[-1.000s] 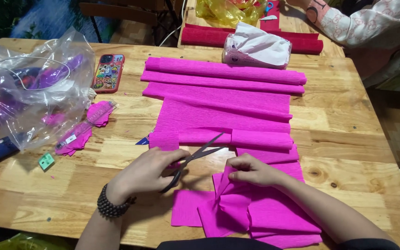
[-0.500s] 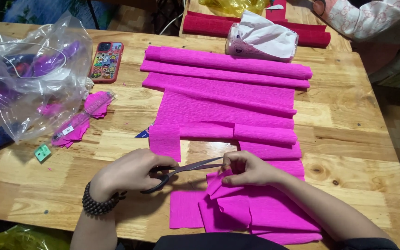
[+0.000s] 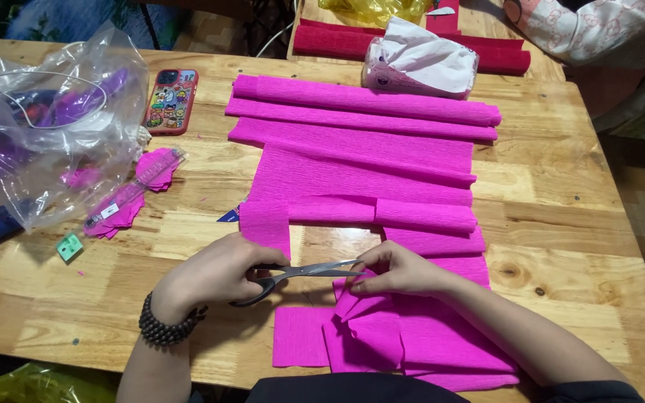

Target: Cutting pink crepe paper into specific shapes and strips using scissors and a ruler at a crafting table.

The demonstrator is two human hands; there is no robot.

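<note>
Head view looks down on a folded bundle of pink crepe paper (image 3: 382, 328) lying at the near edge of the wooden worktop (image 3: 561, 216), just in front of the person. The right hand (image 3: 401, 270) pinches the top of the bundle between thumb and fingertips, lifting a pleated corner toward the scissors (image 3: 304, 272). The left hand (image 3: 218, 272) is closed through the dark handles of the scissors, whose silver blades point right and meet the paper at the pinched fold. Crepe of this kind looks very light, soft and stretchy; it would likely crumple or tear if pulled hard, so a gentle pinch close to the cut line, where the layers are stacked and firmer, seems the sound place to hold it. A beaded bracelet (image 3: 164, 328) sits on the left wrist. Beyond the hands, a wide sheet and several rolls of the same pink crepe (image 3: 367, 119) spread across the middle of the worktop. Farther back lie a tissue pack (image 3: 421, 67) and red rolls (image 3: 330, 41). To the left are a phone in a colourful case (image 3: 170, 101), a clear plastic bag (image 3: 46, 127), cut pink petals with a ruler (image 3: 134, 192), and a small green block (image 3: 70, 247).
</note>
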